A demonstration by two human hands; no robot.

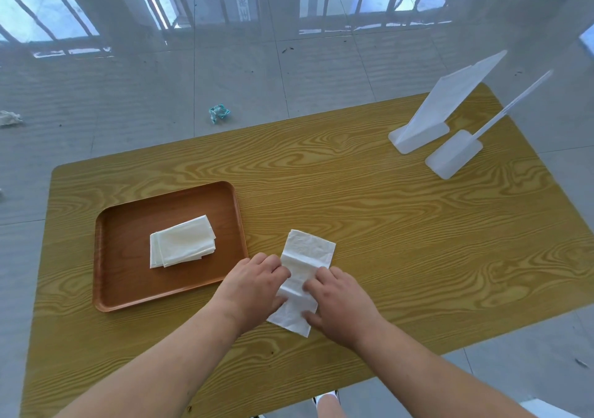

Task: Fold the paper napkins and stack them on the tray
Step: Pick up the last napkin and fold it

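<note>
Between my left hand [257, 284] and right hand [337, 302], both pressed flat, the napkin [305, 269] points toward 1 o'clock; the tray [128, 289] lies at 9 o'clock, nearer my left.

Counts: 1 wooden table [385, 224]; 1 brown tray [128, 286]; 1 stack of folded napkins [182, 241] on it, layer count unreadable; 1 loose napkin [303, 269] on the table; 2 hands, left hand [254, 284] and right hand [340, 302]; 2 white stands [418, 136] [453, 154]; 2 crumpled scraps on the floor [219, 113] [9, 118].
</note>
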